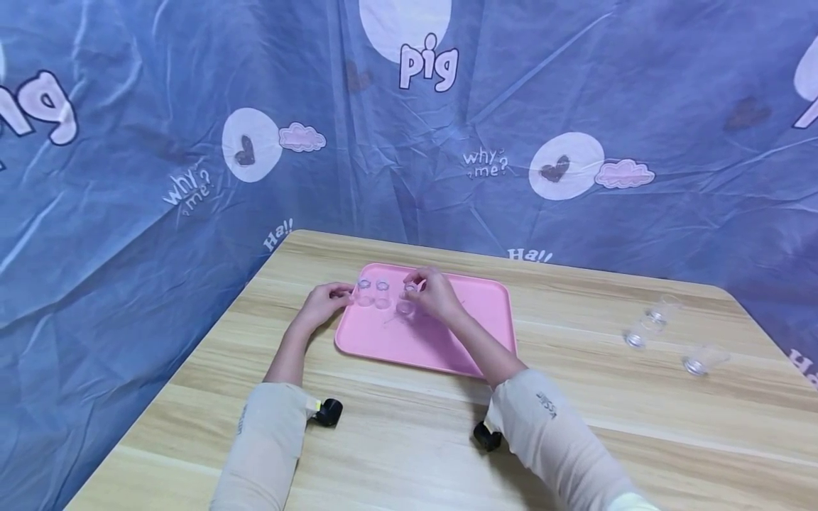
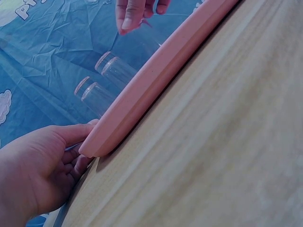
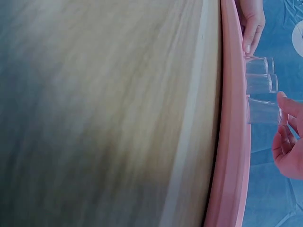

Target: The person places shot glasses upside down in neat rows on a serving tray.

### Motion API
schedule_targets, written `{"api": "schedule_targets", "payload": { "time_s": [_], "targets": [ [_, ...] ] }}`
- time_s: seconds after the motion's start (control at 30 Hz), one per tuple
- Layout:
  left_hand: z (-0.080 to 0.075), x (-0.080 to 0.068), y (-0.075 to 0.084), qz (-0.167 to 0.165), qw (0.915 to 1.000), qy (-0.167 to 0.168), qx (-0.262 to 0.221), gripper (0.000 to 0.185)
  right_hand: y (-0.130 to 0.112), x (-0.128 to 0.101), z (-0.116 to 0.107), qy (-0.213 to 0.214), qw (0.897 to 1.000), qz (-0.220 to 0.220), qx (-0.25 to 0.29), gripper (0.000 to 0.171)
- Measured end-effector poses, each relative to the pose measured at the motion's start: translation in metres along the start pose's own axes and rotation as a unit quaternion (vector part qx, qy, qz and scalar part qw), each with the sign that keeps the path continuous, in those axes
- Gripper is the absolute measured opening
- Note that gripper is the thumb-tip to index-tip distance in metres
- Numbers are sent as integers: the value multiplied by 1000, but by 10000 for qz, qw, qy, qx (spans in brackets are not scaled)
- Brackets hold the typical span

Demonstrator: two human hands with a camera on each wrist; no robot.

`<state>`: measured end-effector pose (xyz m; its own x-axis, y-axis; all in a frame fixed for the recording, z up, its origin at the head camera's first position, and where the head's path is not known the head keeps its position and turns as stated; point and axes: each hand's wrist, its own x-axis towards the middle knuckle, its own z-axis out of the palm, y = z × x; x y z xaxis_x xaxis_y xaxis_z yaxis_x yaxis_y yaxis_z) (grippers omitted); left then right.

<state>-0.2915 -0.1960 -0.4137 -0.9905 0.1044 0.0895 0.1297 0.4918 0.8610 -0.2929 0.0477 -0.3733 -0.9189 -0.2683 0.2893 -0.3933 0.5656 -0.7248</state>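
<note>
A pink tray (image 1: 447, 341) lies on the wooden table. Three small clear glasses stand in a row near its far left corner: the left glass (image 1: 364, 292), the middle glass (image 1: 382, 293) and the right glass (image 1: 405, 304). My left hand (image 1: 339, 293) grips the tray's left corner (image 2: 97, 144), thumb on top and fingers curled underneath. My right hand (image 1: 417, 287) pinches the right glass (image 3: 262, 111) at its rim. In the left wrist view, the left glass (image 2: 94, 94) and the middle glass (image 2: 116, 71) show above the tray rim, with my right hand's fingers (image 2: 125, 19) beyond.
Two more clear glasses (image 1: 650, 323) (image 1: 701, 359) lie on the table at the far right. A blue printed cloth (image 1: 409, 128) hangs behind and to the left of the table. Bare wood (image 1: 415, 454) runs along the near side.
</note>
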Motion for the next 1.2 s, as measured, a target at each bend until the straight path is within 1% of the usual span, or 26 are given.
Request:
{"api": "schedule_targets", "payload": {
  "time_s": [0.23,0.5,0.77,0.97,1.13,1.2],
  "targets": [
    [0,0,2,-39,9998,-19,175,34,0,3,7,4,9999,104,8,22],
    [2,-1,2,-121,9999,5,50,33,-1,6,16,-19,9998,194,-43,20],
    [2,0,3,-136,9999,41,4,33,0,8,19,8,9998,124,-178,21],
    [1,-1,4,-107,9999,8,42,33,-3,4,11,-100,9996,222,-169,33],
    [2,-1,5,-99,9999,13,50,33,-2,-1,-4,-45,9997,227,65,34],
    [1,-2,6,-141,9999,36,66,33,-2,-3,-13,12,9993,243,266,35]
  ]
}}
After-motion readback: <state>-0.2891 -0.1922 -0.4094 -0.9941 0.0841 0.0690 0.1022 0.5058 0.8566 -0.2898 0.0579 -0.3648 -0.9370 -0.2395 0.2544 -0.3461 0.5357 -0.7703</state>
